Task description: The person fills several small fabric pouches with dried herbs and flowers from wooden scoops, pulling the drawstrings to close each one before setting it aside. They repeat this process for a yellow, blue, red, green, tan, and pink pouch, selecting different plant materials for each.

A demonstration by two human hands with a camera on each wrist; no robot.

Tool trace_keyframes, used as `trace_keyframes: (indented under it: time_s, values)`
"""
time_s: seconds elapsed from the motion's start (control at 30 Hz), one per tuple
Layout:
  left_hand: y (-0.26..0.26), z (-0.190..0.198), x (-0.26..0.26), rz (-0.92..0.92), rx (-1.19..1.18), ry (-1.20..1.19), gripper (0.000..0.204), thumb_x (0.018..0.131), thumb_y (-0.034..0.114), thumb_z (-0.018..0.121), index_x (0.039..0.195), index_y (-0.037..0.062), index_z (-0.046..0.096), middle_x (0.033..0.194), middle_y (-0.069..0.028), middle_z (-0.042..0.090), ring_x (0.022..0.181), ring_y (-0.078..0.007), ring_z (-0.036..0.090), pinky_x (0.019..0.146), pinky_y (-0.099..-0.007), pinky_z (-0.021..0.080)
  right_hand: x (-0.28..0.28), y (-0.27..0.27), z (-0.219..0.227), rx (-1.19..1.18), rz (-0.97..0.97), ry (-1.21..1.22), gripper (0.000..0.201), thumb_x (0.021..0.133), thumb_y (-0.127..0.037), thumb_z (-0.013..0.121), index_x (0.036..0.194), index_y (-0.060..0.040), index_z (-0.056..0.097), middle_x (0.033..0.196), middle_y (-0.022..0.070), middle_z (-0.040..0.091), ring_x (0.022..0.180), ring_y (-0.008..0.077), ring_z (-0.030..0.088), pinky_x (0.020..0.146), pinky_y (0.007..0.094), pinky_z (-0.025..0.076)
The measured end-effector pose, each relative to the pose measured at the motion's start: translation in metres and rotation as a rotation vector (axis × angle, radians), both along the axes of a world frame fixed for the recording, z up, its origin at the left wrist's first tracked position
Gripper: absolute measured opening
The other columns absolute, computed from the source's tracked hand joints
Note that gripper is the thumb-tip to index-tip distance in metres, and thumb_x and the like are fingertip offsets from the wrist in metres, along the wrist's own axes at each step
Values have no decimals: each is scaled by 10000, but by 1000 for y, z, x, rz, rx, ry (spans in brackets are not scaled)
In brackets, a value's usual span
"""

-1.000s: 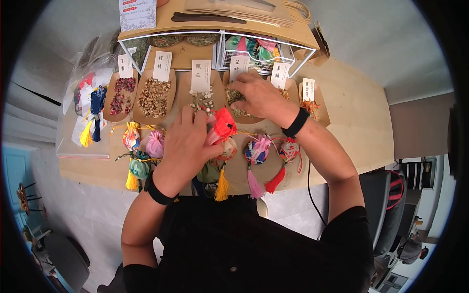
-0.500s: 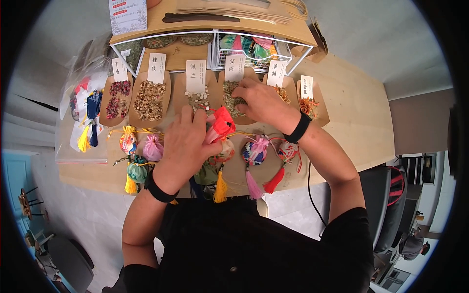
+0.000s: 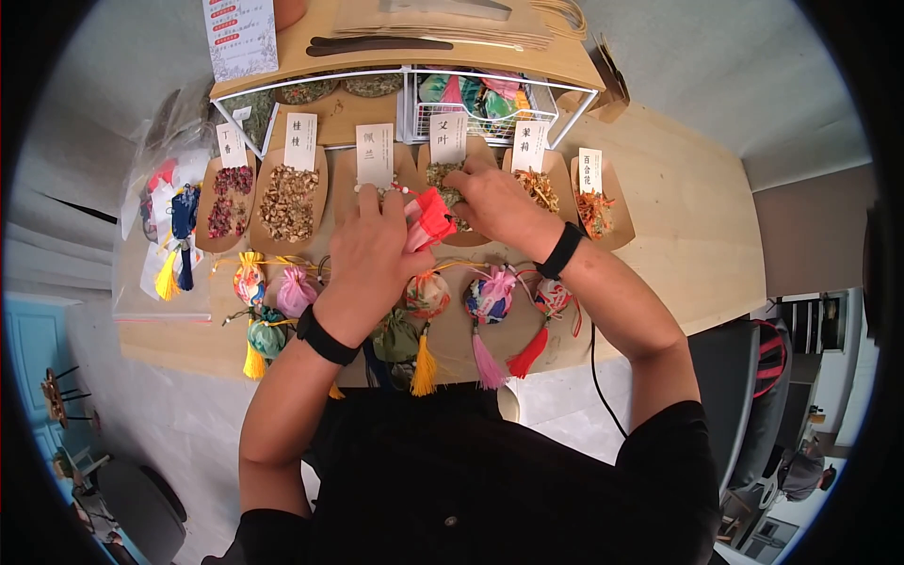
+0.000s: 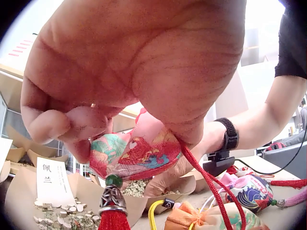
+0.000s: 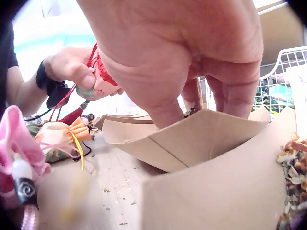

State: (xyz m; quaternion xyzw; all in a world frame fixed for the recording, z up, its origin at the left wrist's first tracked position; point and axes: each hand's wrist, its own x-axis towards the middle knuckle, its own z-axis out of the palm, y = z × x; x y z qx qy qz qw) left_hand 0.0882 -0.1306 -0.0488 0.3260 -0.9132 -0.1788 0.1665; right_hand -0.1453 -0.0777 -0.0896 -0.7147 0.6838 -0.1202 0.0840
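Observation:
My left hand holds a red and pink embroidered pouch between thumb and fingers, its red tassel hanging below a green bead. The pouch is over the table, close to the tray labelled 佩兰. My right hand reaches down into the paper tray of green dried herb labelled 艾叶; its fingertips are hidden behind the tray wall in the right wrist view. Whether they pinch any herb cannot be seen.
More paper trays of dried flowers and herbs stand in a row left and right. Tasselled pouches lie along the near side. Behind are a wooden shelf and a wire basket; a plastic bag lies at left.
My left hand has moved up over the table with the pouch, nearer the trays. My right hand stays at the green herb tray, its fingers shifting slightly. The head view has shifted a little.

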Motion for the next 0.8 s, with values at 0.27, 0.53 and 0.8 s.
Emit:
trace_keyframes:
  time_s: [0.27,0.53,0.8]
  values:
    - [-14,-15,-13,20,-40,21,593,676,248,883,1134,34,572,1083,-170,552,902,-393,676,718,-480,559,-10,-3,-1,-131,-17,-202,294,805,-33,764,1097,-21,733,986,215,705,933,409,702,831,464,565]
    - [-21,-19,-32,44,-94,-48,612,678,275,881,1152,44,568,1098,-173,555,915,-388,686,730,-474,566,-17,2,39,-68,-191,-507,261,854,-95,840,1099,-31,773,937,125,749,824,197,693,785,341,555]
    - [-22,-28,-63,67,-129,-105,721,657,319,903,1233,50,563,1143,-160,551,921,-355,699,736,-465,595,-25,4,67,148,-287,-780,277,886,-104,833,1135,-10,756,910,32,728,779,104,633,702,272,529]
